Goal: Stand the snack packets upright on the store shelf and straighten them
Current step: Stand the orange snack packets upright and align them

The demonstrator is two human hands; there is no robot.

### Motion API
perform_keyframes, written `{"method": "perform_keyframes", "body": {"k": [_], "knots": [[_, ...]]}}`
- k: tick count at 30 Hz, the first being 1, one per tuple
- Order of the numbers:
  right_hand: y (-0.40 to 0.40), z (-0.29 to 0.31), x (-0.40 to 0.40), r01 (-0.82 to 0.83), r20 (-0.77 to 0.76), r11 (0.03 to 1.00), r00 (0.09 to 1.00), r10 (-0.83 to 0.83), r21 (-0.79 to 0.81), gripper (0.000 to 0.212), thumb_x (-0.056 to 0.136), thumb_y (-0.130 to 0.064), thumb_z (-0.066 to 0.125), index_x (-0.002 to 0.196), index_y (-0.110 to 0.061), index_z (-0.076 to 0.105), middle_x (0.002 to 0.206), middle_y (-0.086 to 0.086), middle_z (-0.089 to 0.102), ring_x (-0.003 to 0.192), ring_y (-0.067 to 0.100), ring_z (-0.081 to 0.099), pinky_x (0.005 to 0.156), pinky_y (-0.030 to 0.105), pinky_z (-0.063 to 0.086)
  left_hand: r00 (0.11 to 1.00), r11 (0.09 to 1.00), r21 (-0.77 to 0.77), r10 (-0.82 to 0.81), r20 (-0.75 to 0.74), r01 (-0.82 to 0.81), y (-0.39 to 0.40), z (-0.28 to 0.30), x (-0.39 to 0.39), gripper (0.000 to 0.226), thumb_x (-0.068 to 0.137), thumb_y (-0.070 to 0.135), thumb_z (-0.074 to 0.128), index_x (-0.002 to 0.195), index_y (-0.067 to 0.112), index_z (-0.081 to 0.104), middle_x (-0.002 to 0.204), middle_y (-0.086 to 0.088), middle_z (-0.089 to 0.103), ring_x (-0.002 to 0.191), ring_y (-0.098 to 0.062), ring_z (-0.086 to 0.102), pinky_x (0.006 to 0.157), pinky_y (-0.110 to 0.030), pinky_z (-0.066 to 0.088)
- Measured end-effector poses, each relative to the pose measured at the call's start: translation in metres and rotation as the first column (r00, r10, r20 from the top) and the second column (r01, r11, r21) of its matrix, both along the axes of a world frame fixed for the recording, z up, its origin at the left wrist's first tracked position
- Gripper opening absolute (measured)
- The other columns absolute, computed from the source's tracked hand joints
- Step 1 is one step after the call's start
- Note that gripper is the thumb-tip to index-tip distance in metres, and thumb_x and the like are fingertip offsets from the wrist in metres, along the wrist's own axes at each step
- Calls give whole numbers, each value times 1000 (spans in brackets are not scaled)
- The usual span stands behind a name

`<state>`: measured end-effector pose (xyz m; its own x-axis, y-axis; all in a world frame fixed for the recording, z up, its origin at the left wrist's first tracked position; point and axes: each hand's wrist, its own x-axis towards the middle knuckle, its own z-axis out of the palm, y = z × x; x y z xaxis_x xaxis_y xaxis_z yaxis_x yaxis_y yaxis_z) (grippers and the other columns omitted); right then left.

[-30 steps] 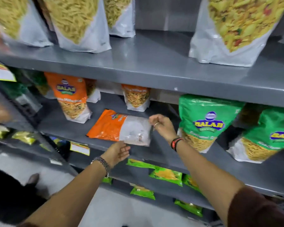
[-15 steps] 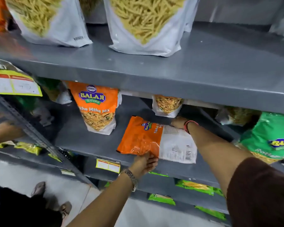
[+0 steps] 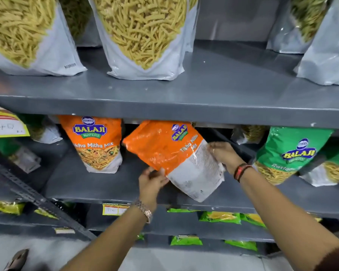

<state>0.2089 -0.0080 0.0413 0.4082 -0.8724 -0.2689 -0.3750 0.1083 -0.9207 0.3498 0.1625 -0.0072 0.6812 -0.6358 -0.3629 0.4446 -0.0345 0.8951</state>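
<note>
I am holding an orange snack packet [image 3: 170,153] with both my hands. My left hand [image 3: 152,181] is gripping its lower edge, right where the orange part meets the white part. My right hand [image 3: 224,155] is gripping its right side, with my fingers [image 3: 213,148] pressing on the white part. The packet is up off the middle shelf [image 3: 110,186], in the air above it, and it is leaning. Its orange top is pointing up and to the left, and its white bottom is pointing down and to the right, hanging a little past the front edge of the shelf.

Just to the left of it, another orange packet [image 3: 97,143] is standing up straight on the same shelf. The two are very near each other, but I cannot tell if they are touching. To the right, a green packet [image 3: 288,153] is standing on the shelf too, leaning a bit. My right wrist is sitting between it and the packet I am holding.

On the top shelf [image 3: 213,90], big white bags [image 3: 143,36] full of yellow sticks are standing in a row. A yellow price tag [image 3: 5,124] is sticking out at the far left. Down below, small green packets [image 3: 219,217] are lying flat on the lower shelves
</note>
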Motion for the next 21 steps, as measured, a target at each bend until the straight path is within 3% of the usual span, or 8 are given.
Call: {"method": "perform_keyframes", "body": {"k": [2, 5, 9, 12, 15, 17, 19, 21], "knots": [[3, -5, -5, 52, 84, 999, 995, -51, -6, 30, 83, 9, 43, 69, -12, 59, 66, 3, 56, 57, 14, 46, 43, 17, 40, 985, 999, -33, -33, 168, 39, -7, 18, 11, 16, 87, -5, 54, 101, 2, 57, 76, -6, 60, 58, -3, 66, 56, -14, 57], [7, -18, -6, 145, 137, 989, 981, -140, -31, 39, 79, 15, 40, 62, -17, 57, 67, 1, 58, 61, 11, 49, 55, 21, 40, 936, 997, -29, -56, 348, 70, -24, 38, 25, 17, 86, 1, 58, 104, 0, 58, 77, -4, 65, 69, -13, 65, 58, -16, 58], [11, -42, -5, 178, 67, 980, 983, -173, -84, 30, 85, -5, 57, 61, -23, 60, 67, -5, 61, 66, 9, 52, 70, 25, 47, 877, 992, 100, -113, 467, 75, -34, 37, 31, 21, 82, 8, 65, 77, 27, 55, 81, -8, 68, 73, -19, 66, 81, -44, 58], [12, -48, -9, 134, 75, 991, 988, -132, -25, 27, 91, -13, 50, 70, -23, 62, 84, 5, 67, 82, 18, 59, 87, 37, 51, 864, 985, 153, -140, 483, 74, -31, 24, 28, 10, 81, 25, 65, 87, 25, 57, 99, -11, 70, 87, -24, 68, 89, -49, 54], [12, -39, -13, 100, 126, 990, 986, -112, 98, 27, 97, -17, 39, 88, -13, 64, 103, 12, 67, 99, 26, 61, 95, 38, 48, 892, 927, 321, -303, 334, 195, -25, 13, 14, 54, 81, 45, 56, 118, 6, 49, 119, -17, 62, 109, -34, 60, 93, -45, 50], [15, -34, -18, 116, 146, 981, 979, -139, 155, 31, 98, -23, 38, 102, -5, 62, 104, 12, 65, 101, 26, 61, 95, 38, 48, 890, 836, 398, -446, 90, 378, -17, 10, -2, 57, 89, 46, 47, 129, 6, 43, 115, -9, 59, 105, -25, 59, 88, -38, 49], [21, -32, -22, 147, 125, 977, 978, -167, 157, 35, 97, -29, 40, 103, -2, 63, 98, 12, 65, 90, 25, 64, 90, 37, 52, 844, 768, 376, -529, -85, 519, -15, 4, -14, 60, 93, 46, 37, 140, 8, 35, 135, -8, 48, 124, -26, 49, 99, -39, 44], [29, -32, -28, 161, 67, 977, 983, -171, 138, 40, 95, -34, 42, 98, -1, 64, 86, 11, 67, 73, 21, 66, 77, 32, 56, 857, 797, 325, -504, -108, 509, -21, 7, -19, 61, 94, 46, 34, 143, 9, 29, 150, -10, 35, 138, -30, 36, 110, -43, 36]]}}
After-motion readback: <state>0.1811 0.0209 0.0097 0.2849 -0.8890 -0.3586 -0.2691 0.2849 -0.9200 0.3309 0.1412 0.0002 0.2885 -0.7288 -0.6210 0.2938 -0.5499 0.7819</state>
